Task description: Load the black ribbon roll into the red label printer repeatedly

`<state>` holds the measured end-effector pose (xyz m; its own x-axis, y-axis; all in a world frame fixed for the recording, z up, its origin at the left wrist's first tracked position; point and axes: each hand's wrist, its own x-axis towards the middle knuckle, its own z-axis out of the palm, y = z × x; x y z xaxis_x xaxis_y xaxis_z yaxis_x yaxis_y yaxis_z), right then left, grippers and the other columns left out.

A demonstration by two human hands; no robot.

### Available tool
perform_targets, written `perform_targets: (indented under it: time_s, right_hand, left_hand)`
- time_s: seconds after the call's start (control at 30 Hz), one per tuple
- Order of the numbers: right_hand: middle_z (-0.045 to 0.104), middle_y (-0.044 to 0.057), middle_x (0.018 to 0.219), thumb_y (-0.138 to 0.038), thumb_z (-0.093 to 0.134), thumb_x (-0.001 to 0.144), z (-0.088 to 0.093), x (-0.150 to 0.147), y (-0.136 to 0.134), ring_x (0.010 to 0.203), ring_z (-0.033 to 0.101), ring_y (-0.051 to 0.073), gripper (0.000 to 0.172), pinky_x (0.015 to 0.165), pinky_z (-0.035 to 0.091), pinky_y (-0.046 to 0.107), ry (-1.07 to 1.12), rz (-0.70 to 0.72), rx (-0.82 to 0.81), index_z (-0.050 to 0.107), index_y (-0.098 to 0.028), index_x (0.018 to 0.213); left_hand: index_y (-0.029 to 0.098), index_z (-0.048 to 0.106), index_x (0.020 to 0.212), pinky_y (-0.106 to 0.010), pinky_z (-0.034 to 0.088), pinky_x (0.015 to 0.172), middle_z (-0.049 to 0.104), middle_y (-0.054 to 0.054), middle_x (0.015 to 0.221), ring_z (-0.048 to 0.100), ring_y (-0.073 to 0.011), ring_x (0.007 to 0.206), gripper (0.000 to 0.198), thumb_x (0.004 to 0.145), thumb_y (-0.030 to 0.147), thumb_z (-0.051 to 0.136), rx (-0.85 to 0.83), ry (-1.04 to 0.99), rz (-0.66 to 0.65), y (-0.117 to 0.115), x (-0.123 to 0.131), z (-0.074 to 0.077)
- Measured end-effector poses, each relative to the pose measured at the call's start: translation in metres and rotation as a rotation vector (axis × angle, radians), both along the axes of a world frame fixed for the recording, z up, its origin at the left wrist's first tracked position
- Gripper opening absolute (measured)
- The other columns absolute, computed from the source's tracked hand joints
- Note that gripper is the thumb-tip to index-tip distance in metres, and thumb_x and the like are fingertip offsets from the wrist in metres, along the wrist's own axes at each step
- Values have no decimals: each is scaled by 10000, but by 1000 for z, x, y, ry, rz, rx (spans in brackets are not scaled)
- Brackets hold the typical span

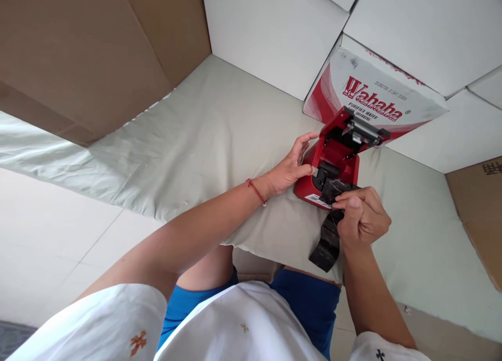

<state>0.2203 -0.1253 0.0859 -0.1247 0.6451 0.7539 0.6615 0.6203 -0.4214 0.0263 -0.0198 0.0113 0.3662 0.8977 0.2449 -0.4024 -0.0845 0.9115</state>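
Observation:
A small red label printer [300,187] stands on the cloth with its lid [333,124] raised, showing a black roller and mechanism inside. My left hand [292,167] grips its left side, the thumb over the inner edge by a small grey piece and the fingers along the outside. Out of the front runs a black label strip [330,235], which hangs in creased folds toward my lap. My right hand [363,214] pinches the strip between thumb and forefinger, just in front of the printer. Part of the strip is hidden behind those fingers.
A pale green cloth [188,151] covers the surface. Behind the printer stands a Wahaha water carton [364,89] among white boxes [270,31]. Brown cardboard boxes [90,52] rise at the left and another brown box [478,209] stands at the right.

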Motion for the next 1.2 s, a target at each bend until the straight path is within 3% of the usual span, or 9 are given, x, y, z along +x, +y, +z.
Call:
perform_targets:
  time_s: [0.27, 0.4, 0.47, 0.57, 0.7, 0.83, 0.97, 1.07, 1.2]
  right_hand:
    - [763, 57, 727, -858, 690, 1039, 78, 32, 40, 659, 706, 209, 653, 671, 586, 356, -90, -32, -839, 898, -249, 928]
    - [880, 77, 980, -506, 688, 1061, 88, 29, 85, 793, 778, 238, 358, 761, 587, 365, -503, -138, -883, 918, -250, 1160]
    - [918, 94, 1185, -367, 660, 1050, 84, 20, 103, 965, 820, 284, 390, 850, 584, 398, -804, -164, -876, 902, -273, 1341]
    - [912, 119, 1321, -352, 700, 1040, 80, 4, 118, 1111, 824, 351, 489, 841, 543, 421, -1122, -188, -910, 849, -299, 1503]
    - [909, 137, 1301, -317, 709, 1039, 81, -7, 125, 1128, 823, 350, 422, 810, 515, 405, -1199, -170, -975, 867, -269, 1428]
    - [896, 128, 1338, -274, 672, 1037, 84, -6, 117, 1177, 821, 330, 409, 909, 573, 398, -1116, -161, -958, 832, -234, 1412]
    - [880, 102, 1292, -387, 684, 1023, 101, 15, 83, 1026, 822, 308, 374, 926, 630, 444, -695, -203, -894, 803, -273, 1358]
    - [858, 86, 1339, -606, 716, 1017, 117, 51, 43, 963, 804, 313, 455, 864, 651, 477, -387, -210, -833, 797, -361, 1391]
    - [826, 143, 968, -762, 831, 934, 115, 120, -2, 790, 724, 328, 464, 641, 561, 470, -196, -355, -905, 865, -459, 1284]
  left_hand:
    - [349, 432, 1640, -601, 175, 1563, 402, -91, 1915, 152, -376, 1919, 920, 831, 520, 834, -37, -14, 16, -2, 3, 0]
    - [327, 455, 1629, -616, 222, 1548, 451, -108, 1881, 232, -396, 1888, 922, 819, 510, 856, -60, -56, 18, -3, 3, 3]
    - [311, 479, 1610, -625, 284, 1518, 533, -120, 1813, 326, -408, 1838, 894, 821, 499, 856, -63, -71, 5, -4, 1, 4]
    - [306, 517, 1583, -622, 382, 1447, 665, -113, 1648, 485, -400, 1713, 824, 845, 472, 845, -75, -79, -27, -7, 0, 6]
    - [319, 545, 1562, -603, 437, 1390, 696, -96, 1572, 562, -382, 1617, 796, 840, 449, 855, -105, -92, -27, -8, -1, 8]
    - [304, 560, 1532, -611, 430, 1392, 668, -112, 1609, 544, -392, 1624, 790, 815, 450, 858, -114, -86, -9, -9, -1, 12]
    - [298, 561, 1504, -607, 433, 1400, 669, -109, 1621, 553, -385, 1620, 775, 807, 444, 868, -128, -118, -29, -10, -1, 15]
    - [302, 567, 1512, -608, 430, 1411, 669, -105, 1637, 551, -384, 1636, 758, 827, 431, 863, -140, -126, -31, -11, -3, 15]
    - [316, 569, 1529, -613, 460, 1395, 607, -105, 1731, 545, -393, 1648, 760, 844, 462, 866, -126, -95, -43, -10, -4, 14]
